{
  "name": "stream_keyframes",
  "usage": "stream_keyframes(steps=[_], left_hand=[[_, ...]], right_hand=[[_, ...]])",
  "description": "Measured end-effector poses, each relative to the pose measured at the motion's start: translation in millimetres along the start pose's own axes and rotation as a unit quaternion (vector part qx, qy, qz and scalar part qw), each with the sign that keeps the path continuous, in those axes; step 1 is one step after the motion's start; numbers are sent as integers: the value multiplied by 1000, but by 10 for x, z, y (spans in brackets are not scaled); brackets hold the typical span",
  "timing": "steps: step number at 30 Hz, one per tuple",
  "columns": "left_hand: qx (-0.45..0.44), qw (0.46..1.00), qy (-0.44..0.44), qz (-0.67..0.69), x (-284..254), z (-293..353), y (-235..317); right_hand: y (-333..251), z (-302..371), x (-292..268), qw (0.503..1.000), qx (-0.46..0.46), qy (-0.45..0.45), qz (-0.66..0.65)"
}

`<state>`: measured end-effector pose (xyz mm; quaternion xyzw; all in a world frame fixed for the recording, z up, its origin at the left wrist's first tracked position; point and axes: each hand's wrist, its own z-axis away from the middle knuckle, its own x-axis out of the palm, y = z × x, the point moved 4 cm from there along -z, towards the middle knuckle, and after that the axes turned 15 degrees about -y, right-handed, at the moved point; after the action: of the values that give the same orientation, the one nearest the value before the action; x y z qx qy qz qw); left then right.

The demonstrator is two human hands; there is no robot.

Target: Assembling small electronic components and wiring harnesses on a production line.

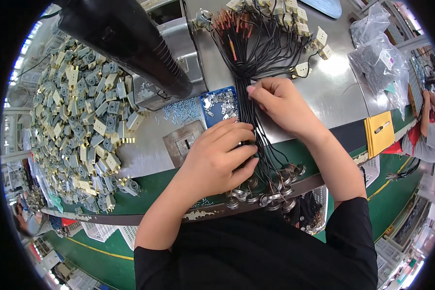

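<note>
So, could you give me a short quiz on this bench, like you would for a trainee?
1. True or false: the tray lies to the right of the grey and cream heap.

2. Which is nearer the round metal parts: A) the left hand, or B) the right hand?

3. Fill in the colour: the cables running beside the tray are ____.

Key: 1. True. 2. A, the left hand. 3. Black.
</note>
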<state>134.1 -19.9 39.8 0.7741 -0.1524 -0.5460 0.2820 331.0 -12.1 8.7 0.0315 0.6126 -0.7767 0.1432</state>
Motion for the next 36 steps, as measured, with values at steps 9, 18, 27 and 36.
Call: stream_keyframes(steps=[9, 18, 27, 36], left_hand=[[-77, 994, 71, -24, -16, -125, 9], [-212, 973, 88, 0, -1, -318, 12], [-310, 837, 61, 447, 62, -279, -278], [-288, 773, 111, 554, 93, -285, -193]], right_hand=[[11, 129, 53, 987, 2, -95, -125], [86, 141, 69, 954, -29, -123, -270], [27, 233, 104, 960, -4, -163, -226], [1, 287, -96, 916, -136, -135, -353]])
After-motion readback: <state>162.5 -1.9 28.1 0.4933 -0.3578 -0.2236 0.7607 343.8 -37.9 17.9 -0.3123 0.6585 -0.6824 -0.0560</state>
